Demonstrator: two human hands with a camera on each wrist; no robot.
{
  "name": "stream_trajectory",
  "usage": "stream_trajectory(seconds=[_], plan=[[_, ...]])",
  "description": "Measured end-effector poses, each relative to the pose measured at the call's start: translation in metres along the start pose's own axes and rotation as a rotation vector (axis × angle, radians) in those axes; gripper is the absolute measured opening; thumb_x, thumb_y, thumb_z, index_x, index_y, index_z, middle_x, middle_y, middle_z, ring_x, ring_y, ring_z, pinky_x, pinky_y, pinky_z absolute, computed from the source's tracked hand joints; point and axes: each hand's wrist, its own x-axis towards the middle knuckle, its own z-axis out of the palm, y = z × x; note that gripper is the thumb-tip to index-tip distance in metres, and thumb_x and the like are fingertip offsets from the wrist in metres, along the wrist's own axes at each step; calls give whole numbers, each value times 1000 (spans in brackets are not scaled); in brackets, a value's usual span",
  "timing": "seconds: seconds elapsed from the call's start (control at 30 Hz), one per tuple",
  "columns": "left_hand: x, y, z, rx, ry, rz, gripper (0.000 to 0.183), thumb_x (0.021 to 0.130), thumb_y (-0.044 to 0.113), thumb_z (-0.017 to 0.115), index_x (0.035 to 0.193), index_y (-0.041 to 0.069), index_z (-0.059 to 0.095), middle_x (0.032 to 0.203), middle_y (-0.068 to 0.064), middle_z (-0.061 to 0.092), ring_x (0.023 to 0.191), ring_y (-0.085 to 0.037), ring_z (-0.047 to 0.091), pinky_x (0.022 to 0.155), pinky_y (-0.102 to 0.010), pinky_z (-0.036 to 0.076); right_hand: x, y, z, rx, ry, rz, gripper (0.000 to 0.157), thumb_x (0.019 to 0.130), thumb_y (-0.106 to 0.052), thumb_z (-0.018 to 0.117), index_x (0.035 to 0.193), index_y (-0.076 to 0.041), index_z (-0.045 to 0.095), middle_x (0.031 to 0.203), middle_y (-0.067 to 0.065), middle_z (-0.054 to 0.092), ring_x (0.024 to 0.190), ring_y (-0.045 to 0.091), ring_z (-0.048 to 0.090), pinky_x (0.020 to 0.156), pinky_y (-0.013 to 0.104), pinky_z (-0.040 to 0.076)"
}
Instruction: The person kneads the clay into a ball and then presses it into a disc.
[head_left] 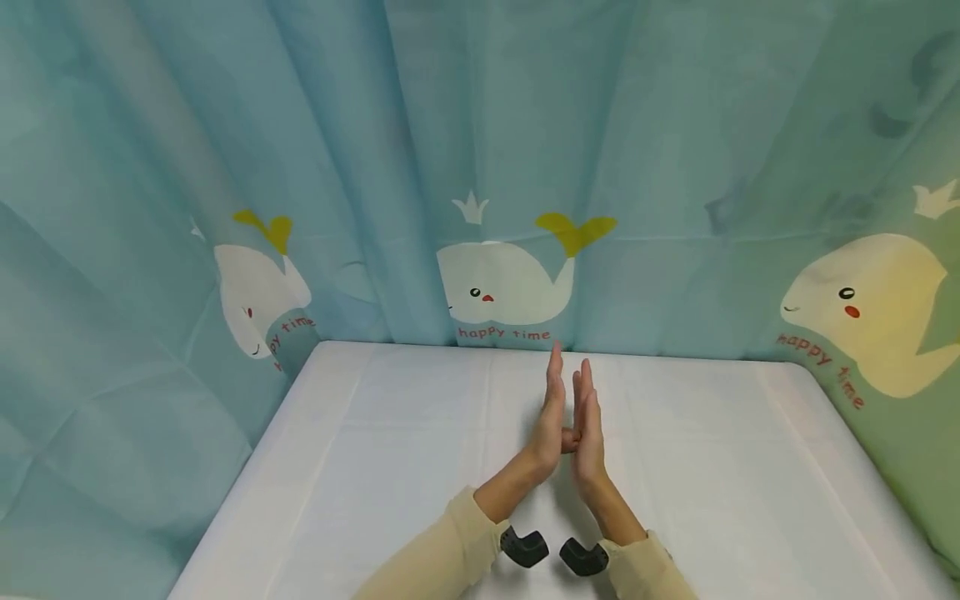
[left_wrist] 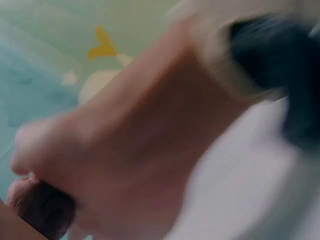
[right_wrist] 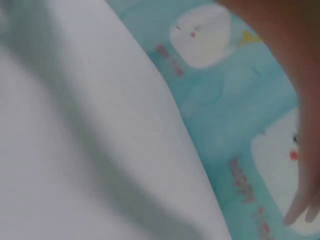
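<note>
Both hands stand upright in the middle of the head view, palms facing each other with a narrow gap between the fingers. My left hand point(head_left: 550, 425) has its fingers straight and pointing up. Across from it, my right hand point(head_left: 591, 437) also holds its fingers straight. The thumbs come together between the palms. Neither hand grips any object. In the left wrist view the right palm and wrist point(left_wrist: 130, 135) fill much of the picture, blurred. Fingertips point(right_wrist: 301, 207) show at the lower right of the right wrist view.
A white table point(head_left: 390, 442) lies beneath the hands. Behind it hangs a blue-green curtain point(head_left: 675, 150) with printed whales and "happy time" lettering. Black wrist cameras, left point(head_left: 525, 547) and right point(head_left: 583, 557), stick out inward from the cream sleeves point(head_left: 442, 542).
</note>
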Motion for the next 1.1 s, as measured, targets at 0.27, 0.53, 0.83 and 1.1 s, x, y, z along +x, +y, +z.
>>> stream_trajectory(seconds=[0.27, 0.53, 0.83, 1.1], plan=[[19, -4, -12, 217, 55, -6, 72, 108, 60, 4, 167, 18, 0, 173, -1, 1, 158, -23, 1, 121, -64, 0, -16, -11, 14, 20, -66, -67, 57, 112, -44, 4, 167, -29, 4, 172, -6, 4, 124, 3, 40, 79, 19, 36], [-1, -21, 1, 201, 8, -44, 69, 110, 55, 8, 167, 16, 6, 173, -6, 6, 151, -20, 26, 120, -49, 23, 3, -27, 3, -20, 0, -55, 57, 110, -53, 9, 165, -39, 6, 171, -10, 8, 156, 10, 3, 117, 32, 19], [-13, -24, 4, -38, -5, -26, 61, 112, 44, 8, 167, 18, -1, 173, 0, -3, 156, -15, -1, 124, -51, 2, 26, -18, -10, -79, 33, 4, 57, 111, -51, 12, 166, -37, 3, 171, -14, 2, 156, 9, -2, 123, 49, -6], [-10, -11, 3, -66, 7, -24, 61, 112, 43, 8, 166, 18, -5, 173, -1, -4, 158, -22, -3, 124, -53, 0, 16, 1, -8, -65, 9, 20, 59, 110, -53, 8, 166, -35, 2, 172, -7, -1, 157, 15, -5, 124, 51, -6]])
